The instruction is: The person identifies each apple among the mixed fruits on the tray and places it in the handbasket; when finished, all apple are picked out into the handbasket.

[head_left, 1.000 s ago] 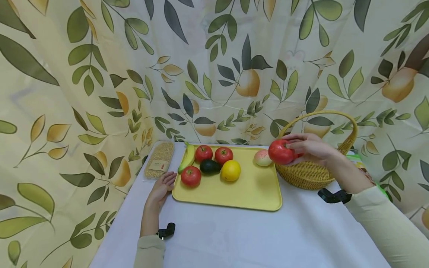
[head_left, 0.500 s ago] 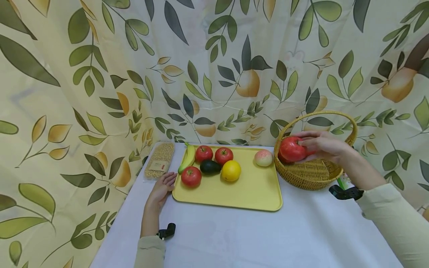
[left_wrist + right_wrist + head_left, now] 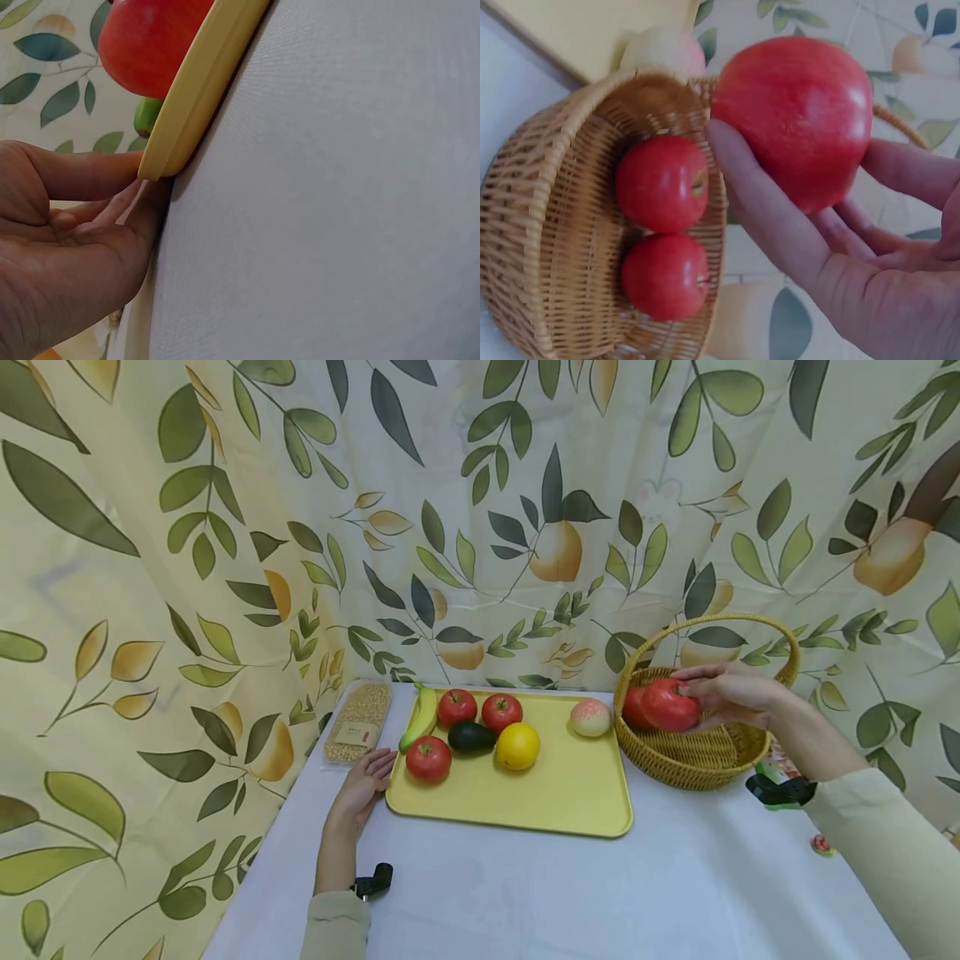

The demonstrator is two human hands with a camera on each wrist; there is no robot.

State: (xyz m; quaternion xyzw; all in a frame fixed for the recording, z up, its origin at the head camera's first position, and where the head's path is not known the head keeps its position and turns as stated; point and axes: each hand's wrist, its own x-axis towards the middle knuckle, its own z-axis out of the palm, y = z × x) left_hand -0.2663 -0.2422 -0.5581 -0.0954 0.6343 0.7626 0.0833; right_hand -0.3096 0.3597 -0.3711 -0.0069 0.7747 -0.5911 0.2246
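My right hand (image 3: 735,697) grips a large red apple (image 3: 670,704) above the wicker basket (image 3: 675,768), thumb on one side and fingers on the other. In the right wrist view, two smaller red apples (image 3: 662,184) lie inside the basket, side by side. One of them partly shows behind the held apple in the head view. My left hand (image 3: 366,785) touches the left edge of the yellow tray (image 3: 517,814) with extended fingers. On the tray sit several red apples (image 3: 428,759), a banana (image 3: 420,720), an avocado (image 3: 471,737), a yellow lemon-like fruit (image 3: 517,746) and a pale pink peach (image 3: 591,717).
A clear pack of dried grain (image 3: 358,722) lies left of the tray. The basket stands right of the tray, its arched handle (image 3: 705,620) rising above it. A leaf-patterned curtain (image 3: 487,527) hangs behind the white table (image 3: 510,893). A small red item (image 3: 822,845) shows near the right sleeve.
My right hand has carried the red apple rightward from above the peach to over the basket, then slightly farther right and down. The left hand has stayed at the tray's edge.
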